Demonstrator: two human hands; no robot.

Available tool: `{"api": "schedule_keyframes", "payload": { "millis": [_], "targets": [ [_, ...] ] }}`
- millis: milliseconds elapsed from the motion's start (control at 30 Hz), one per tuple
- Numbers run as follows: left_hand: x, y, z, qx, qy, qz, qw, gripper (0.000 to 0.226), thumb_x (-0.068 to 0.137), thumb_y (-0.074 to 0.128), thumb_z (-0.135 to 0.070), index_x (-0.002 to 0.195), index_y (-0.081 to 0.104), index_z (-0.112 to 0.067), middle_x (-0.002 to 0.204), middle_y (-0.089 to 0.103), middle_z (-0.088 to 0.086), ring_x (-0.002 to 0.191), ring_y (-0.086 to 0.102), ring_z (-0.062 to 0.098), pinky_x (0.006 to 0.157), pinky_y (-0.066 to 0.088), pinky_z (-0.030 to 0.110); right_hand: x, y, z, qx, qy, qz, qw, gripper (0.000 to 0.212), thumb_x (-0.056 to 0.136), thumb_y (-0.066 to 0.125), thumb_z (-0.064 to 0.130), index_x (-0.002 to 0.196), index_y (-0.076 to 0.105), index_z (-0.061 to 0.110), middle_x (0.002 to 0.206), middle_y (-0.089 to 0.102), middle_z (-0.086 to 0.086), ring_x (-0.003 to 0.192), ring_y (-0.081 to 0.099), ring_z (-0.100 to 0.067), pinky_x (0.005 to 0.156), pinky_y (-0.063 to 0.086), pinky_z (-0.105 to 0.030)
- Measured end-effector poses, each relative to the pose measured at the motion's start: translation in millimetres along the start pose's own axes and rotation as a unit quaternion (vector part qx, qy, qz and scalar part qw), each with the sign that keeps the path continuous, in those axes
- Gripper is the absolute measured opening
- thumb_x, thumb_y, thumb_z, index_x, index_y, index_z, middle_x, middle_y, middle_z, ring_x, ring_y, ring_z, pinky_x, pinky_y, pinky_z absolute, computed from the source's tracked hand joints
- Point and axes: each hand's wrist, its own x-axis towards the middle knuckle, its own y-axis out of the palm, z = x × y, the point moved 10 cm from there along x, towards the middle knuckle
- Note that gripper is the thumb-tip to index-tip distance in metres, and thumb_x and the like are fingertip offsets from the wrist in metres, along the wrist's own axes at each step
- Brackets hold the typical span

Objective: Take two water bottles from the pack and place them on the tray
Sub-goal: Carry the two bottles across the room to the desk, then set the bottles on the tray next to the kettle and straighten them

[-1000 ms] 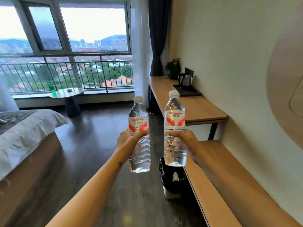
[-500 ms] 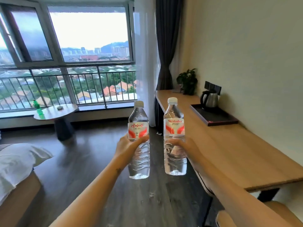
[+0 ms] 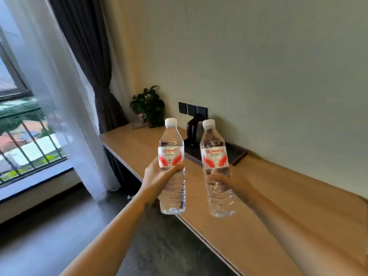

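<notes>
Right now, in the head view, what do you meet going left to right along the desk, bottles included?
Potted plant → bottle in the left hand → kettle → bottle in the right hand → right end of the dark tray.

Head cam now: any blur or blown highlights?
Head view: motion-soft overall; the dark kettle behind the clear plastic water bottles is smeared, the black tray soft-edged; sheer white curtain washed out; wide-angle tilt bends the wooden desk.

Kettle on tray — plant left.
</notes>
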Motion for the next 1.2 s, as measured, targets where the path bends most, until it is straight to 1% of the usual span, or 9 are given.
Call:
{"api": "schedule_keyframes", "payload": {
  "millis": [100,200,267,400,467,600,867,1000,1200],
  "targets": [
    [83,46,25,-0.03,-0.005,0.072,0.997,0.041,0.061,0.076,-0.047,0.094,0.062,-0.026,0.094,0.072,0.002,0.086,0.07,0.015,0.068,0.056,0.023,65,-33,-33,-0.024,0.014,-0.061,0.998,0.012,0.079,0.066,0.025,0.09,0.061,0.027,0.099,0.068,-0.008,0.092,0.065,-0.025,0.091,0.051,-0.043],
    [165,89,46,-0.039,0.003,0.145,0.989,0.048,0.055,0.072,-0.054,0.095,0.06,-0.029,0.097,0.071,0.002,0.088,0.069,0.014,0.08,0.057,0.033,133,-55,-65,-0.017,0.03,-0.107,0.994,0.02,0.08,0.064,0.02,0.098,0.063,0.011,0.096,0.069,-0.013,0.093,0.065,-0.03,0.096,0.048,-0.049],
    [213,110,53,-0.035,0.006,0.18,0.983,0.039,0.065,0.073,-0.043,0.097,0.059,-0.026,0.098,0.071,0.004,0.091,0.069,0.017,0.087,0.055,0.038,168,-64,-81,0.002,0.054,-0.126,0.991,0.018,0.08,0.065,0.018,0.097,0.061,0.016,0.097,0.068,-0.012,0.094,0.065,-0.03,0.095,0.049,-0.046],
    [295,143,66,-0.03,-0.001,0.249,0.968,0.046,0.07,0.076,-0.033,0.109,0.057,-0.016,0.106,0.069,0.01,0.097,0.068,0.023,0.091,0.053,0.042,228,-82,-98,0.022,0.094,-0.154,0.983,0.02,0.079,0.066,0.015,0.091,0.056,0.029,0.088,0.066,0.004,0.079,0.066,-0.007,0.068,0.053,-0.013],
    [334,159,74,-0.022,-0.01,0.277,0.961,0.051,0.067,0.078,-0.033,0.11,0.057,-0.017,0.103,0.07,0.006,0.094,0.068,0.018,0.089,0.055,0.038,256,-98,-102,-0.001,0.1,-0.196,0.975,0.023,0.076,0.07,0.018,0.09,0.057,0.032,0.088,0.067,0.009,0.075,0.065,0.003,0.06,0.049,-0.005],
    [401,202,96,0.003,0.007,0.337,0.941,0.043,0.061,0.083,-0.025,0.097,0.059,-0.028,0.094,0.071,-0.003,0.088,0.068,0.01,0.079,0.055,0.029,306,-125,-127,-0.064,0.123,-0.283,0.949,0.045,0.069,0.076,0.03,0.109,0.056,0.023,0.104,0.067,0.002,0.095,0.062,-0.013,0.084,0.05,-0.029],
    [463,308,125,0.042,0.043,0.421,0.905,0.045,0.058,0.084,-0.023,0.09,0.056,-0.034,0.091,0.066,-0.006,0.086,0.064,0.012,0.077,0.051,0.023,341,-178,-192,-0.047,0.183,-0.376,0.907,0.068,0.056,0.085,0.017,0.116,0.053,0.02,0.102,0.067,0.011,0.093,0.066,-0.002,0.087,0.055,-0.03],
    [473,355,128,0.065,0.063,0.448,0.889,0.033,0.059,0.083,-0.022,0.086,0.064,-0.027,0.093,0.072,0.001,0.086,0.067,0.016,0.078,0.053,0.027,351,-202,-217,-0.034,0.192,-0.394,0.898,0.079,0.054,0.083,0.002,0.123,0.047,0.016,0.113,0.066,-0.001,0.103,0.064,-0.012,0.093,0.052,-0.039],
    [485,397,137,0.061,0.051,0.465,0.882,0.037,0.057,0.083,-0.016,0.086,0.064,-0.028,0.083,0.066,-0.011,0.075,0.062,0.002,0.056,0.046,0.004,359,-229,-259,-0.015,0.209,-0.399,0.893,0.082,0.056,0.08,-0.004,0.126,0.043,0.013,0.12,0.063,-0.007,0.109,0.061,-0.017,0.102,0.046,-0.046]
  ]
}}
